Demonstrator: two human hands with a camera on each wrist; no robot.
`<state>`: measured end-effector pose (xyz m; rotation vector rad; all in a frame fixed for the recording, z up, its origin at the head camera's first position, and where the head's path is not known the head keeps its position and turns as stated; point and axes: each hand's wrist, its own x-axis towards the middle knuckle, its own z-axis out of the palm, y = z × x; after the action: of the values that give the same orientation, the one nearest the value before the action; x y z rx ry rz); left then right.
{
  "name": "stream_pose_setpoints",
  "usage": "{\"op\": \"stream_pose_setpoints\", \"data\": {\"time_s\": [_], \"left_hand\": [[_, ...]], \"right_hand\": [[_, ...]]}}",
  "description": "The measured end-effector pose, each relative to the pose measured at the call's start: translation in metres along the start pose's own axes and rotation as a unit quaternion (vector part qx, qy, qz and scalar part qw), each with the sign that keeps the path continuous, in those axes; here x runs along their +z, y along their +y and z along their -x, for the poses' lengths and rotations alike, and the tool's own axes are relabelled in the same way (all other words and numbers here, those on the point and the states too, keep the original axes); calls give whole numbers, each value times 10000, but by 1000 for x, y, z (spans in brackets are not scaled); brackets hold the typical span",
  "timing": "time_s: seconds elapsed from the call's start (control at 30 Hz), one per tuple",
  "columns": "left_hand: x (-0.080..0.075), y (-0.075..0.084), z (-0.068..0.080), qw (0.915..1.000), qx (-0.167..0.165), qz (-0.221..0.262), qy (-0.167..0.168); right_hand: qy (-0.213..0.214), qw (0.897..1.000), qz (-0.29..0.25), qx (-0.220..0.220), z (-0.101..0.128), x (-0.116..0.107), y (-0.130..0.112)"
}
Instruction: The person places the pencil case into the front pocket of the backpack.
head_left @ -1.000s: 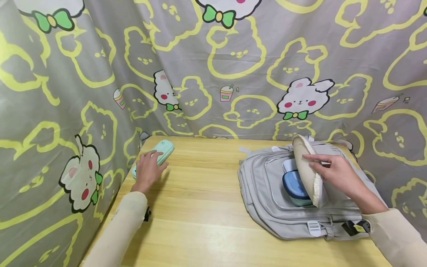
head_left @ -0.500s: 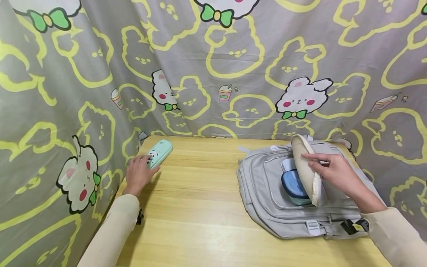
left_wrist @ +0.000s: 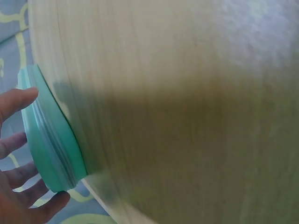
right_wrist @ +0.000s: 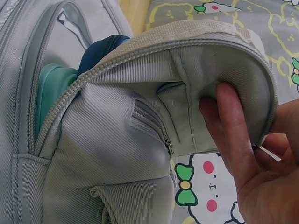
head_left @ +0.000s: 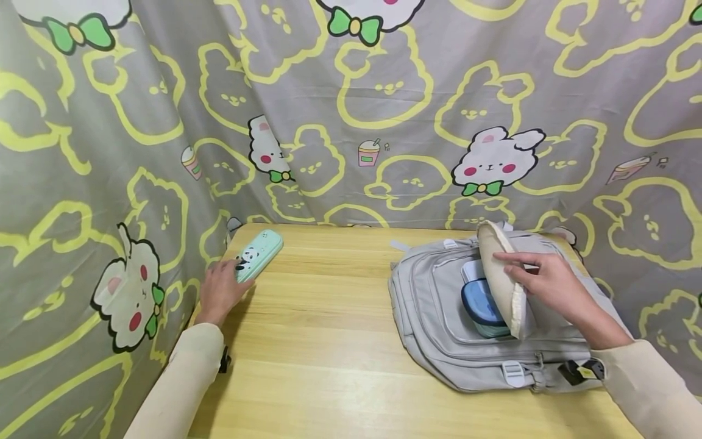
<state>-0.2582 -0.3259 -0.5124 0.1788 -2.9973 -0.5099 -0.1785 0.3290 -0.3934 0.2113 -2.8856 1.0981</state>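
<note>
A mint-green case (head_left: 259,253) with a panda face lies at the far left corner of the wooden table (head_left: 329,341). My left hand (head_left: 227,275) grips its near end; in the left wrist view the thumb and fingers (left_wrist: 17,172) curl round the end of the case (left_wrist: 51,144), which is tipped on edge. A grey backpack (head_left: 439,317) lies flat on the right. My right hand (head_left: 512,265) holds its beige-lined flap (head_left: 501,283) raised, with the fingers (right_wrist: 229,121) inside the flap (right_wrist: 210,70). A blue-lidded teal container (head_left: 478,305) sits in the opened pocket.
Grey curtains with yellow outlines and cartoon rabbits (head_left: 493,161) close in the table at the back and both sides. Bare tabletop lies between the case and the backpack and along the front. The backpack's buckle (head_left: 511,372) points at the front edge.
My left hand drew back a little to the left along the case, and the case has tipped so its panda face shows. The right hand and flap have stayed put.
</note>
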Motion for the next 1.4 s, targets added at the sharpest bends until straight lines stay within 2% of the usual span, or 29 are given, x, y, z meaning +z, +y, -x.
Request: {"op": "stream_pose_setpoints", "data": {"time_s": [0.33,0.7,0.9,1.07,1.4], "left_hand": [[-2,-4,2,9982,-237,540,-136],[3,-10,5,9963,-350,773,-153],[4,-11,4,9969,-183,761,-79],[3,-3,1,9973,16,727,-82],[3,29,0,9942,394,920,-381]], "right_hand": [[126,9999,41,-110,-1,-1,0],[134,9998,16,-172,-1,2,3],[114,9998,10,-165,-2,2,3],[87,9998,-32,-166,-1,2,2],[52,9997,-85,-203,0,2,2]]}}
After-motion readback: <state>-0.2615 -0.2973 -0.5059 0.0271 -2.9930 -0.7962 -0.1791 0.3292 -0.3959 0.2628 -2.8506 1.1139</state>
